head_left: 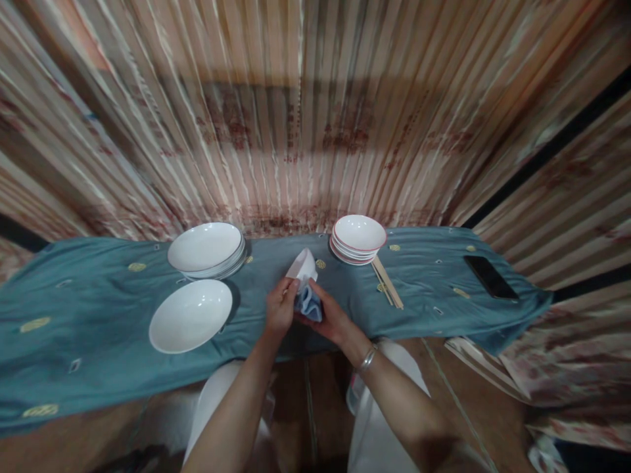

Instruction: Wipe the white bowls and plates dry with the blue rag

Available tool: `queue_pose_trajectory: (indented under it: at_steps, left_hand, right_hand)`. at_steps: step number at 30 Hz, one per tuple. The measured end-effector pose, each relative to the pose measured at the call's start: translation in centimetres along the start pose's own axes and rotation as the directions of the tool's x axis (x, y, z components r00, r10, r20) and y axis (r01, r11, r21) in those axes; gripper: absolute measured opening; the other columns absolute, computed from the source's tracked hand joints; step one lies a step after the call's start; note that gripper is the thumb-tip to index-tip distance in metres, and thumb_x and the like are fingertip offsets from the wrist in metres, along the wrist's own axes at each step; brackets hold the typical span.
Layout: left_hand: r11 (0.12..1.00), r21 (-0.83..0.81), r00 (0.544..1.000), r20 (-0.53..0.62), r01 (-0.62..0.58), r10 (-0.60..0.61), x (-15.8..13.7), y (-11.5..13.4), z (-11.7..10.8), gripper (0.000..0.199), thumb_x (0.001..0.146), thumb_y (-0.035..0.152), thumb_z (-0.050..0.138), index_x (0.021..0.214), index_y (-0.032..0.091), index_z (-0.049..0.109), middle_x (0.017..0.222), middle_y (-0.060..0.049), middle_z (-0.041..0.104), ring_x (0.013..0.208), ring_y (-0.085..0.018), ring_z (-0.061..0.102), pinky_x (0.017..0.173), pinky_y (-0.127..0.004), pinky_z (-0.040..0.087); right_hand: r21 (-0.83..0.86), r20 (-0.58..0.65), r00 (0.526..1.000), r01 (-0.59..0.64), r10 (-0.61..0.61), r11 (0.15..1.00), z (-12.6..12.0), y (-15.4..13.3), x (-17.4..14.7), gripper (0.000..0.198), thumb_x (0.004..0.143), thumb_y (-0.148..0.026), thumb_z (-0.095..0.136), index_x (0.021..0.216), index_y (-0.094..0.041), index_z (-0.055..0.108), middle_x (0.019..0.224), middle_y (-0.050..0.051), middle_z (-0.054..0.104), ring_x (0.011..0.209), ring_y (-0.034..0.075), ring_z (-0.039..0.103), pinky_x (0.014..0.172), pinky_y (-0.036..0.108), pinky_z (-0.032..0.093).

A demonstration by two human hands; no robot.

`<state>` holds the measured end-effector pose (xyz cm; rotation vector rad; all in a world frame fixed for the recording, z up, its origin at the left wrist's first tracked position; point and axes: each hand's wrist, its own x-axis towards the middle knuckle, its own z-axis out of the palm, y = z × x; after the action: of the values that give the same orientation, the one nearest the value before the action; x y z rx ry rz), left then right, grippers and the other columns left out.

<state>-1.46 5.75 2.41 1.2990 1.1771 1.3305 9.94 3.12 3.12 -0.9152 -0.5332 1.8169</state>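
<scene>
Over the middle of the table, my left hand (pixel 280 303) grips a small white bowl (pixel 302 265), which is tilted on its side. A crumpled blue cloth (pixel 309 305) is bunched in my right hand (pixel 331 315), pressed against the lower part of the bowl. The fingers of both hands are closed, and the cloth partly hides the bowl. To the right behind my hands stands a stack of small white bowls (pixel 359 233) with red rims. A large white bowl (pixel 191 316) sits alone at the left, in front of a stack of wide white dishes (pixel 206 248).
A blue-green patterned cloth (pixel 113 315) covers the table. Several wooden chopsticks (pixel 387 282) lie beside the small stack. A black phone (pixel 490 276) rests near the right end. Pleated curtains (pixel 296 131) hang just behind the table.
</scene>
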Motion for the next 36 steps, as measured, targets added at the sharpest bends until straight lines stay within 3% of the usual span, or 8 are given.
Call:
queue_pose_trajectory:
  at_steps: [5, 11, 19, 24, 27, 30, 33, 36]
  left_hand:
    - [0.961, 0.208, 0.981, 0.104, -0.184, 0.165, 0.0, -0.8, 0.2, 0.027, 0.081, 0.044, 0.061, 0.063, 0.025, 0.065, 0.063, -0.002, 0.061, 0.072, -0.021, 0.057, 0.087, -0.035, 0.043]
    - [0.866, 0.363, 0.924, 0.297, -0.343, 0.242, -0.4, -1.0, -0.2, 0.022, 0.081, 0.041, 0.058, 0.066, 0.027, 0.066, 0.066, -0.003, 0.065, 0.08, -0.024, 0.06, 0.111, -0.046, 0.021]
    - [0.816, 0.359, 0.853, 0.44, -0.454, 0.281, -1.7, -1.3, -0.4, 0.023, 0.087, 0.038, 0.054, 0.074, 0.028, 0.071, 0.075, -0.004, 0.071, 0.085, -0.024, 0.063, 0.117, -0.046, 0.01]
    - [0.802, 0.37, 0.856, 0.415, -0.469, 0.309, -2.7, -1.4, -0.1, 0.02, 0.086, 0.035, 0.057, 0.096, 0.027, 0.073, 0.113, -0.009, 0.071, 0.112, -0.026, 0.06, 0.119, -0.049, 0.006]
    - [0.823, 0.381, 0.898, 0.303, -0.421, 0.319, -2.7, -1.6, -0.2, 0.033, 0.086, 0.035, 0.059, 0.116, 0.026, 0.067, 0.135, -0.011, 0.06, 0.129, -0.028, 0.049, 0.119, -0.05, 0.001]
    - [0.922, 0.275, 0.962, 0.068, -0.273, 0.264, -2.1, -2.3, -0.6, 0.046, 0.081, 0.036, 0.064, 0.126, 0.024, 0.06, 0.147, -0.012, 0.048, 0.14, -0.028, 0.037, 0.12, -0.048, 0.006]
    - [0.999, -0.004, 0.987, -0.153, -0.04, 0.039, -1.4, -3.3, -0.8, 0.059, 0.072, 0.035, 0.075, 0.127, 0.022, 0.057, 0.149, -0.012, 0.045, 0.143, -0.028, 0.034, 0.118, -0.042, 0.021]
    - [0.929, -0.303, 0.941, -0.195, 0.212, -0.278, -1.2, -3.8, -0.8, 0.057, 0.071, 0.033, 0.076, 0.124, 0.024, 0.056, 0.145, -0.011, 0.05, 0.137, -0.026, 0.042, 0.112, -0.041, 0.034]
  right_hand:
    - [0.172, -0.037, 0.986, -0.157, 0.165, 0.973, -0.5, -0.7, -1.0, 0.034, 0.087, -0.053, 0.061, 0.086, -0.019, 0.064, 0.073, 0.001, 0.071, 0.068, 0.016, 0.069, 0.071, 0.033, 0.057]
    - [0.067, -0.028, 0.97, -0.238, 0.24, 0.969, -2.1, -0.3, -1.5, 0.047, 0.087, -0.063, 0.053, 0.081, -0.017, 0.064, 0.068, 0.004, 0.07, 0.067, 0.019, 0.07, 0.069, 0.036, 0.057]
    - [-0.183, -0.185, 0.982, -0.068, 0.033, 0.981, -3.4, 0.5, -1.7, 0.034, 0.079, -0.052, 0.062, 0.076, -0.019, 0.064, 0.059, 0.0, 0.065, 0.051, 0.014, 0.06, 0.047, 0.023, 0.047]
    - [-0.224, -0.202, 0.978, 0.011, -0.057, 0.974, -4.6, 0.9, -1.6, 0.023, 0.072, -0.042, 0.064, 0.065, -0.02, 0.06, 0.055, -0.002, 0.063, 0.049, 0.013, 0.056, 0.045, 0.022, 0.044]
    - [-0.205, -0.197, 0.98, -0.028, -0.013, 0.978, -5.3, 1.0, -1.2, 0.02, 0.074, -0.04, 0.061, 0.068, -0.02, 0.062, 0.055, 0.001, 0.064, 0.047, 0.014, 0.057, 0.046, 0.024, 0.046]
    - [-0.214, -0.201, 0.979, -0.053, 0.009, 0.975, -5.7, 0.8, -0.7, 0.02, 0.076, -0.037, 0.057, 0.073, -0.019, 0.064, 0.055, 0.003, 0.065, 0.046, 0.015, 0.059, 0.049, 0.027, 0.05]
    - [-0.237, -0.236, 0.971, -0.03, -0.028, 0.971, -5.9, 0.6, -0.3, 0.02, 0.076, -0.033, 0.054, 0.071, -0.017, 0.064, 0.054, 0.005, 0.065, 0.048, 0.017, 0.061, 0.047, 0.026, 0.05]
    - [-0.248, -0.271, 0.96, -0.006, -0.064, 0.969, -6.0, 0.4, -0.1, 0.019, 0.072, -0.032, 0.054, 0.064, -0.016, 0.062, 0.05, 0.004, 0.064, 0.046, 0.016, 0.06, 0.042, 0.024, 0.047]
